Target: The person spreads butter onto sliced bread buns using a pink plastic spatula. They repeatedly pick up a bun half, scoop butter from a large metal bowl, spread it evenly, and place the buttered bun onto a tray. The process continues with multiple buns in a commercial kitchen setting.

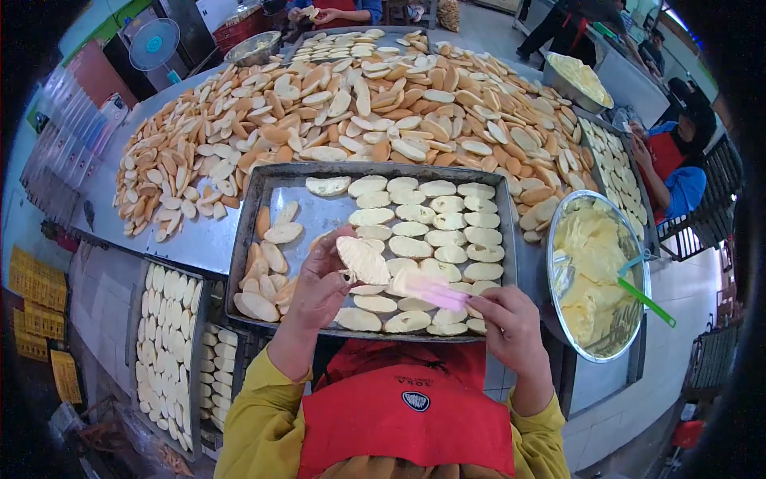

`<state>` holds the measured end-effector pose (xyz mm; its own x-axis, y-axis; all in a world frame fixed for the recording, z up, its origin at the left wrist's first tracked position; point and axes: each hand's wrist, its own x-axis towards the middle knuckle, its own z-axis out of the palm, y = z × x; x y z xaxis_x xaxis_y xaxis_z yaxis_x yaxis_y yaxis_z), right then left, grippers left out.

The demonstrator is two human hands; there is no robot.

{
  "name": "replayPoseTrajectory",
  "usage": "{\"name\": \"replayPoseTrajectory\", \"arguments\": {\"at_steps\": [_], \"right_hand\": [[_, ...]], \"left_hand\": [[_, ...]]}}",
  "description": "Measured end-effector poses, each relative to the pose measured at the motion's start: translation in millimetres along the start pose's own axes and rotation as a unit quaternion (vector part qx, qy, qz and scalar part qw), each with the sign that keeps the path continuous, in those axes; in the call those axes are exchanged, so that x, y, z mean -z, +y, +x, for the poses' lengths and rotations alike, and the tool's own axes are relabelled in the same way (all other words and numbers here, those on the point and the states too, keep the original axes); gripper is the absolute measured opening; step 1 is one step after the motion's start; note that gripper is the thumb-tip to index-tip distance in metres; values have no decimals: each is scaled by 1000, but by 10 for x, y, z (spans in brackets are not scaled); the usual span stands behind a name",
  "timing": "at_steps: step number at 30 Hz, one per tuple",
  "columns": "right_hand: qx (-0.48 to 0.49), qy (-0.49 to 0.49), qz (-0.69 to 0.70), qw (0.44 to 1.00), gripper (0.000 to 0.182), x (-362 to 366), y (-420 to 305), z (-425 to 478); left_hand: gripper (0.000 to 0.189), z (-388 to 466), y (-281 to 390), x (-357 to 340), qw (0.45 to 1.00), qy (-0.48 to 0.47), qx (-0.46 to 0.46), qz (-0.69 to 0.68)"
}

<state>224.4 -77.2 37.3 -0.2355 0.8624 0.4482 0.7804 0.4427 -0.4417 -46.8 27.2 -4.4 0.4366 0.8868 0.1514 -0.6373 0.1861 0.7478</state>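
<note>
My left hand [320,278] holds up a bread slice [364,260] whose face is coated with a pale cream spread. In my right hand [508,317] is a pink plastic spatula [440,292], blurred, its blade just right of the slice. Both hands are over a dark-rimmed metal baking tray [371,169]. Rows of spread-coated slices [410,246] fill the tray's middle and right side. Along its left side lie plain bread slices [257,305] in a loose heap.
A big pile of sliced bread [359,108] covers the metal table [155,239] beyond the tray. To the right stands a steel bowl of cream [589,287] with a green-handled tool [646,302]. Filled trays [167,353] sit lower left. Co-workers [676,155] are at the right and far side.
</note>
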Motion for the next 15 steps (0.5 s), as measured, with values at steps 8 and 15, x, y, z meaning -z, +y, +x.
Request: {"name": "replayPoseTrajectory", "arguments": {"at_steps": [8, 15], "right_hand": [[-282, -82, 450, 843, 30, -497, 309, -330], [-367, -57, 562, 739, 34, -632, 340, -530]], "left_hand": [[47, 330, 160, 476, 964, 118, -83, 224], [42, 781, 174, 1781, 719, 165, 44, 674]]}}
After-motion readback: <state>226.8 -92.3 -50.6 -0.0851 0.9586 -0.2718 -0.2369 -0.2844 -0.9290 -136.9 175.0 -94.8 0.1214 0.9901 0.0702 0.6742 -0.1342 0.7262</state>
